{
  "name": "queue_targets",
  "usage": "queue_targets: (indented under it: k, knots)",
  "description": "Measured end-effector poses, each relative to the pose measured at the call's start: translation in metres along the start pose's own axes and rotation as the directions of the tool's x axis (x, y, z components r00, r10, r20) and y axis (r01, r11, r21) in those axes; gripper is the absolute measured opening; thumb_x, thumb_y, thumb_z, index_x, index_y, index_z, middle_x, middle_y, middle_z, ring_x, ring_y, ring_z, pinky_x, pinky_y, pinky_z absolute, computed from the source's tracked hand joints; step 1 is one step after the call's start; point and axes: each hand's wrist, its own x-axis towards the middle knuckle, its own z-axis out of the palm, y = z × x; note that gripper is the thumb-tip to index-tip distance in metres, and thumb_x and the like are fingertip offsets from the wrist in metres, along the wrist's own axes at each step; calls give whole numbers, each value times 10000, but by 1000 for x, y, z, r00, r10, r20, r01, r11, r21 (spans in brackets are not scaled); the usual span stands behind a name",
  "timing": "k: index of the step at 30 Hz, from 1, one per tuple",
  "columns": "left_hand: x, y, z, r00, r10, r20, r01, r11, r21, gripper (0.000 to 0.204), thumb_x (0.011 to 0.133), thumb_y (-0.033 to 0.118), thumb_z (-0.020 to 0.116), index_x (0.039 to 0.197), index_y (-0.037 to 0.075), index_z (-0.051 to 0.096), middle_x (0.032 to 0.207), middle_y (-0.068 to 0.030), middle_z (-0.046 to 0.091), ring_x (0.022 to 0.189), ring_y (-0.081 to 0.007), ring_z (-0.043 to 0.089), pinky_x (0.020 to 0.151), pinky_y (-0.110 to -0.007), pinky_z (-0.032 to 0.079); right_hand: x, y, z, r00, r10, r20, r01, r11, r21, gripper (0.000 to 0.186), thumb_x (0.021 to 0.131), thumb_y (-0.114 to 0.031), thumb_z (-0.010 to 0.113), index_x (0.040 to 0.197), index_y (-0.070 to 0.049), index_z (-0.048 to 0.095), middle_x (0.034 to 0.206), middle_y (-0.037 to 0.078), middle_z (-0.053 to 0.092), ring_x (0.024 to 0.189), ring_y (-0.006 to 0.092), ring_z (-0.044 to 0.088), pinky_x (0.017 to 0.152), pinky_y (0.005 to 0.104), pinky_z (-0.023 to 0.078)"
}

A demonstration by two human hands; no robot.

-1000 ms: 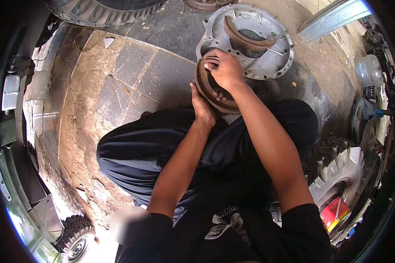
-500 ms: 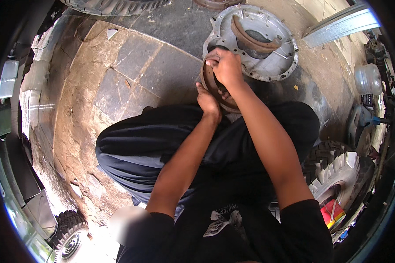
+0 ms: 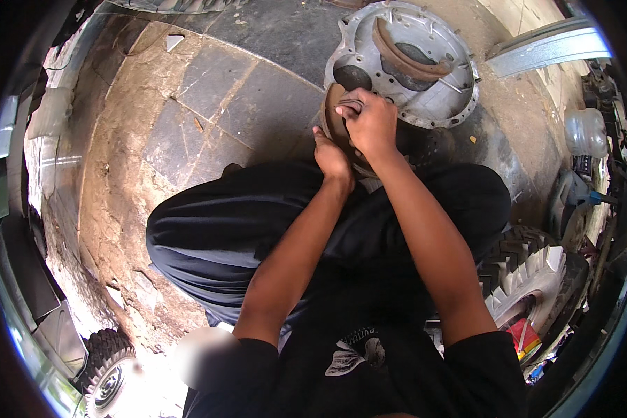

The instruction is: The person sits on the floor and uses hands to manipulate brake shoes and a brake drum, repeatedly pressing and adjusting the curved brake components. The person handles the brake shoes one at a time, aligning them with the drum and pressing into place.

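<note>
A rust-brown brake shoe (image 3: 335, 110), a curved piece, is held tilted in front of my crossed legs. My left hand (image 3: 332, 155) grips it from its left side, thumb up along the edge. Over its inner side my right hand (image 3: 375, 124) has its fingers closed in a pinch, with a thin dark thing at the fingertips too small to name. Just beyond, a round grey metal housing (image 3: 339, 52) lies on the floor, and a second brake shoe (image 3: 412, 64) rests on it. The lower end of the held shoe is hidden by my hands.
Dark floor tiles (image 3: 216, 76) meet bare, broken ground on the left. A metal channel bar (image 3: 550, 54) stands at the far right, with a clear plastic bottle (image 3: 585, 132) nearer. Tyres lie right (image 3: 529, 279) and lower left (image 3: 108, 376).
My right hand has slid off the top end of the brake shoe, a little down and to the right, uncovering that end. My left hand keeps its grip. The view has shifted slightly.
</note>
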Motion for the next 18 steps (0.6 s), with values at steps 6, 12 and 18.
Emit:
queue_targets:
  k: [6,12,18]
  knots:
    - [-20,10,7,997,-23,76,17,996,87,591,1118,504,257,1181,43,621,984,-93,670,842,-227,630,762,-377,525,16,2,8,992,74,-102,-76,997,-10,207,776,-120,851,913,-19,734,887,120,773,851,274,752,809,388,564]
    - [-17,9,7,999,-38,24,37,998,52,572,1119,496,258,1161,58,622,964,-88,646,787,-222,609,684,-374,530,10,2,1,972,235,5,-234,967,102,276,760,-180,872,965,-28,767,899,110,782,834,263,752,798,359,568]
    - [-8,1,-4,990,-22,137,16,999,44,564,1112,513,266,1099,69,613,850,-76,635,718,-207,591,628,-358,505,5,6,4,954,297,-23,-297,955,8,324,758,-272,899,978,-63,786,875,108,782,816,252,750,773,378,572]
